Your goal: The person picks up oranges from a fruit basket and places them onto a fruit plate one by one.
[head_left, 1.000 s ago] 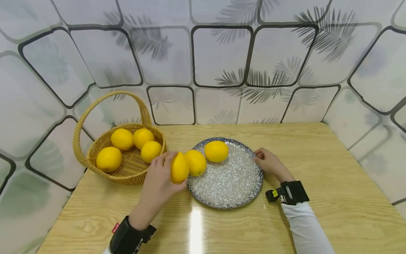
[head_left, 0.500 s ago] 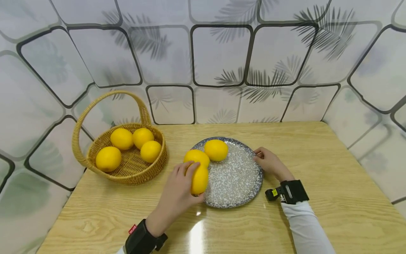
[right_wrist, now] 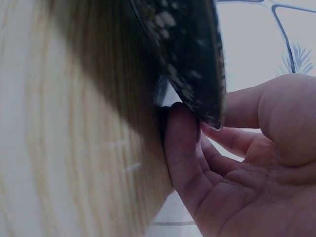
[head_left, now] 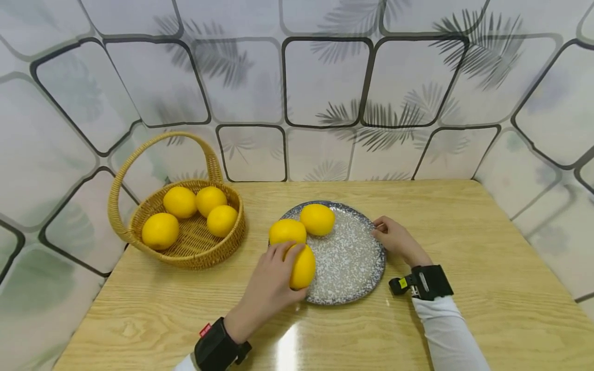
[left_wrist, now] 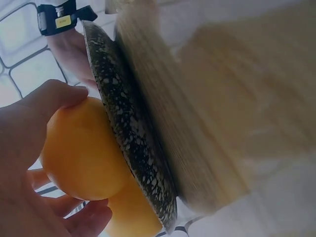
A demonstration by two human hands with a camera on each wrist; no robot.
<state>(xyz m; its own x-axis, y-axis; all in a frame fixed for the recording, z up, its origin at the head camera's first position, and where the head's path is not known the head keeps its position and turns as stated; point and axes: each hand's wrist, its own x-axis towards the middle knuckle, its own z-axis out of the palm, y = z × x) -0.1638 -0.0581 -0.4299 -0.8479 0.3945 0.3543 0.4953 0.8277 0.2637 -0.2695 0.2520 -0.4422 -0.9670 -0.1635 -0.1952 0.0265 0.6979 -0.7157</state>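
My left hand holds a yellow lemon at the left front of the speckled grey plate, with thumb and fingers around it. In the left wrist view this lemon is at the plate's dark rim; whether it bears on the plate is hard to tell. Two more lemons rest on the plate, one just behind the held one and another toward the back. At the plate's right edge, my right hand pinches the rim, thumb above and fingers beneath, as the right wrist view shows.
A wicker basket with a tall handle stands left of the plate and contains several lemons. Everything stands on a light wooden table. A patterned wall covering rises behind and at both sides.
My left hand has carried its lemon rightward from beside the basket to the plate's left front. The lemon behind it has shifted slightly. My right hand stays at the rim.
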